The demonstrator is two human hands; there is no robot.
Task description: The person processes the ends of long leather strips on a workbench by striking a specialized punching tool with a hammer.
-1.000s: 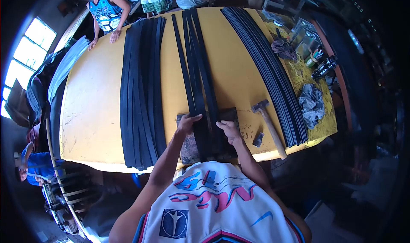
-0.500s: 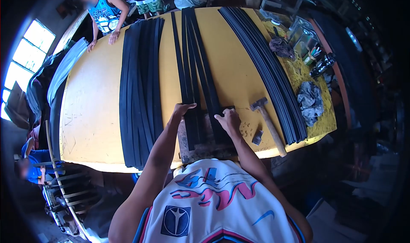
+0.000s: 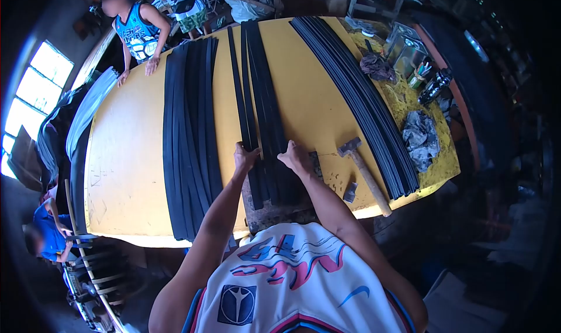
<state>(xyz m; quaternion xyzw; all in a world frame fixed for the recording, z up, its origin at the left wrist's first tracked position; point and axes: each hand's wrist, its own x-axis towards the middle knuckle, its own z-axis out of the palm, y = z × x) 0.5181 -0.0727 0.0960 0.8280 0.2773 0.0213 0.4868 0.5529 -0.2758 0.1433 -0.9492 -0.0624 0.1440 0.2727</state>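
A bundle of long black strips (image 3: 267, 114) runs from the far edge of the yellow table toward me, its near ends over a dark, worn block (image 3: 274, 215). At the bundle's left side, my left hand (image 3: 245, 157) is closed on strips, with the thumb pointing inward. My right hand (image 3: 296, 157) is closed at the right side, thumb also turned in; some of its fingers are hidden. A narrow gap separates the leftmost strips from the rest. To the right of my right hand lies a hammer (image 3: 368, 178) with a wooden handle, beside a small metal piece (image 3: 350, 192).
The yellow table (image 3: 125, 175) also bears a wide layer of black strips (image 3: 190, 134) at left and a neat stack (image 3: 365, 111) at right. Crumpled plastic (image 3: 421, 140) and a dark bottle (image 3: 435, 86) lie at the right edge. A person (image 3: 140, 32) leans on the far-left edge; others are nearby.
My hands have come closer together, the right one moving left. The strips between them are gathered more tightly, and the wide gap in their middle has closed. The view has shifted slightly.
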